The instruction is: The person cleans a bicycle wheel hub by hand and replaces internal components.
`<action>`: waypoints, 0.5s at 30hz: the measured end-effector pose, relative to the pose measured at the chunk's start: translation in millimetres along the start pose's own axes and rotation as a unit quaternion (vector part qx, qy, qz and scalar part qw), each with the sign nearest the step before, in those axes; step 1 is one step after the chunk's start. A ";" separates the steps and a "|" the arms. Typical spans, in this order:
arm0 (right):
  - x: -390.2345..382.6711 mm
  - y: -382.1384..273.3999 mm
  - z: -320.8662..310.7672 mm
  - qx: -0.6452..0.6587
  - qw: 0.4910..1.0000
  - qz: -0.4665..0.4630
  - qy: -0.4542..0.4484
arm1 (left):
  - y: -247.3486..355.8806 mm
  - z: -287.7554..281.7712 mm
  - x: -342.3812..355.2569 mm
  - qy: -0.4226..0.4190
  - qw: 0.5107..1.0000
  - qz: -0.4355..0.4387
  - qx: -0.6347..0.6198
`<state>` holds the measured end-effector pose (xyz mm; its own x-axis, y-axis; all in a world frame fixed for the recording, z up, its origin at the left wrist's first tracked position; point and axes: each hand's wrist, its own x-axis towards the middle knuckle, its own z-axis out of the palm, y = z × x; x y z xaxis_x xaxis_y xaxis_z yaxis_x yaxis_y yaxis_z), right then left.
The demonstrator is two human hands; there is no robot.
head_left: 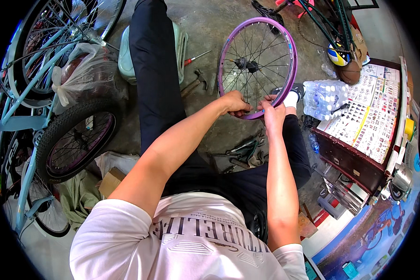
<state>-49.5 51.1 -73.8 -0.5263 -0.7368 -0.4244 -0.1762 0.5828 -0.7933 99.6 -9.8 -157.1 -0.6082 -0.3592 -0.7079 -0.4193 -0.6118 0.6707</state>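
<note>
A small bicycle wheel [293, 60] with a purple rim, black spokes and no tyre stands tilted in front of me. Its dark hub [246, 65] sits at the centre. At the near part of the rim, my right hand [274, 111] is closed around the rim, with fingertips reaching inside it. My left hand [236, 103] is closed in a pinch just inside the rim by the spokes; what lies between its fingers is too small to make out. Both forearms are stretched forward between my legs.
A hammer [194, 84] and a red-handled screwdriver [197, 58] lie on the floor, with several tools [245, 149] nearer me. Left are a fat-tyred wheel [44, 151] and a light-blue bicycle [25, 93]. Wrapped water bottles [325, 99] and a paper-covered cabinet [345, 161] stand right.
</note>
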 end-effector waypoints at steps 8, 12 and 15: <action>-2.0 5.5 0.9 0.022 1.000 -0.001 0.005 | -27.1 -4.3 8.0 -0.071 0.994 0.040 -0.074; -2.5 2.4 5.1 -0.003 1.000 0.001 -0.007 | -37.7 -9.3 14.9 -0.129 0.978 0.036 -0.163; 2.0 6.0 1.7 -0.028 0.999 -0.026 0.009 | -39.2 6.3 16.3 -0.090 0.967 0.032 -0.236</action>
<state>-50.1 52.5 -80.2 -0.5299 -0.7609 -0.3744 -0.2501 0.5621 -0.7883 102.0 12.8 -193.6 -0.7482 -0.3047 -0.5893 -0.0487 -0.8607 0.5068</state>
